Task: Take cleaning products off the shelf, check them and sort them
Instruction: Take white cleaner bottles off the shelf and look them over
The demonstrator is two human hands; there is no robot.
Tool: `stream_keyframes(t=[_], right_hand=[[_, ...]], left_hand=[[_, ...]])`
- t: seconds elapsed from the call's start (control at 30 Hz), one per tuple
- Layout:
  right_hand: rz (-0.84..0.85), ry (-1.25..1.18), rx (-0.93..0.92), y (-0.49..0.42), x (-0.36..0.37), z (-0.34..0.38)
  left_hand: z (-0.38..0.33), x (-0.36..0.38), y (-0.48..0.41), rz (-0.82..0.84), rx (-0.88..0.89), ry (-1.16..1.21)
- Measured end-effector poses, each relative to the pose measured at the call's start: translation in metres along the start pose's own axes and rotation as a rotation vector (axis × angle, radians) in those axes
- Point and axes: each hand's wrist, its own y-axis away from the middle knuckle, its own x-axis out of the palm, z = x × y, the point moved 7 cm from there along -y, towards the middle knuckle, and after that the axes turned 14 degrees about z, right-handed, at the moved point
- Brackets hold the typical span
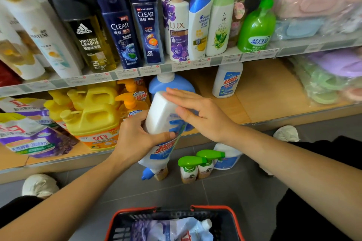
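A red-rimmed basket (234, 219) is sitting on the grey floor (225, 191) just below the forearms, with a refill pouch (176, 229) lying in it. Above it, before the front edge of the lower shelf (264, 94), the white bottle (160, 115) is hanging tilted, its blue cap (147, 175) pointing down. The left hand (135, 137) is wrapping fingers and thumb round the bottle's middle. The right hand (197, 115) is lying flat, fingers straight, against its upturned end. The bottle is looking like stiff, smooth plastic, probably full and fairly heavy, so the narrow middle is seeming the surest hold. Green-headed spray bottles (195, 164) are standing on the floor beneath, and yellow jugs (94, 119) are crowding the shelf's left part.
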Motion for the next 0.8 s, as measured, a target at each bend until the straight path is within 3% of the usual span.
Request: stream_keyframes(t=[0.3, 0.57, 0.8], right_hand=[[-0.344, -0.303, 0.081, 0.008, -0.038, -0.022], [-0.370, -0.383, 0.040, 0.011, -0.048, -0.026], [-0.152, -0.472, 0.083, 0.011, -0.034, -0.036]], left_hand=[[-0.002, 0.003, -0.009, 0.033, 0.026, 0.208], [-0.006, 0.007, -0.010, 0.069, 0.059, 0.431], [-0.008, 0.005, -0.009, 0.097, 0.096, 0.558]])
